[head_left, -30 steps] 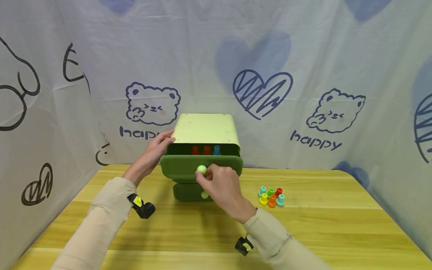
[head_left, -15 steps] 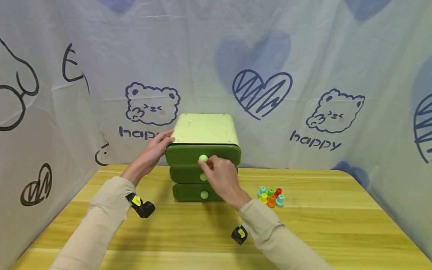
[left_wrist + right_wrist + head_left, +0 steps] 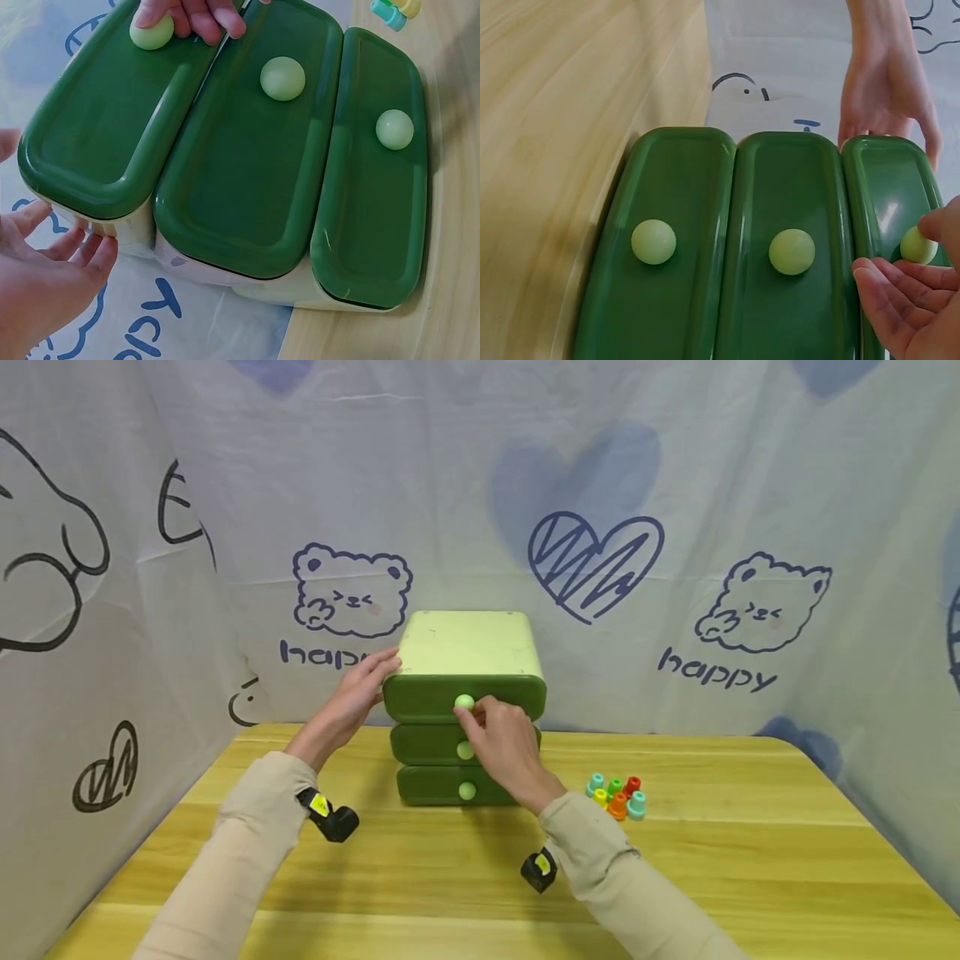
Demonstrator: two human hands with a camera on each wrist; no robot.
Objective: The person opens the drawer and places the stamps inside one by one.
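A small drawer cabinet (image 3: 468, 643) with a pale yellow-green shell stands at the back middle of the table, its three dark green drawer fronts flush. The top drawer (image 3: 420, 697) is closed, and my right hand (image 3: 506, 739) pinches its round light green knob (image 3: 464, 703) between thumb and fingers. The middle drawer (image 3: 247, 165) and bottom drawer (image 3: 371, 202) are closed too, their knobs untouched. Against the cabinet's upper left side rests my left hand (image 3: 356, 697), fingers extended along the side wall and thumb near the top edge.
Several small coloured pegs (image 3: 617, 806), in turquoise, green, red, yellow and orange, stand grouped on the wooden table (image 3: 420, 877) to the right of the cabinet. A white cloth (image 3: 465, 485) printed with hearts and bears hangs close behind and at both sides.
The top drawer, pulled out with red and blue pegs showing inside a second ago, has gone back into the cabinet, pushed by my right hand at the knob. My left hand stayed at the side.
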